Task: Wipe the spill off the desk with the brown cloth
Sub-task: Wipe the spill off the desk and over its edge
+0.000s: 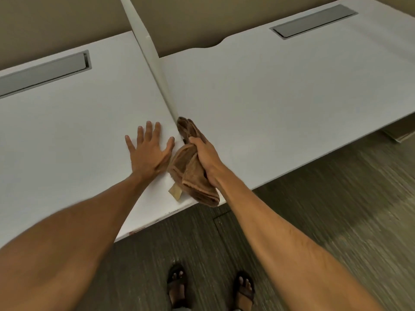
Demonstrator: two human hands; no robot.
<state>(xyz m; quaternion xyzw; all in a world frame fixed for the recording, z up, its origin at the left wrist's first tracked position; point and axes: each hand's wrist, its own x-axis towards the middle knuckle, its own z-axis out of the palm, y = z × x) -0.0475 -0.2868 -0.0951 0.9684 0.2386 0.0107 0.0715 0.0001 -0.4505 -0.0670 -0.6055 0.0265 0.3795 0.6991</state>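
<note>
Head view: our left hand (149, 151) lies flat, fingers spread, on the white laminate desk (67, 122), probably as a brace. Our right hand (205, 157) grips the bunched brown terry cloth (189, 169), fingers curled around it, at the front edge beside the white divider panel (155, 63). Cloth's long axis runs from divider toward us. No spill discernible.

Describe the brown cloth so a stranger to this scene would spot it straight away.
Start at the white desk and follow the thin white divider panel down to its near end at the front edge. There the right hand grips a bunched brown cloth, partly hanging over the edge, beside the flat left hand. It is the only soft, brown, crumpled thing on the smooth white surface.
</note>
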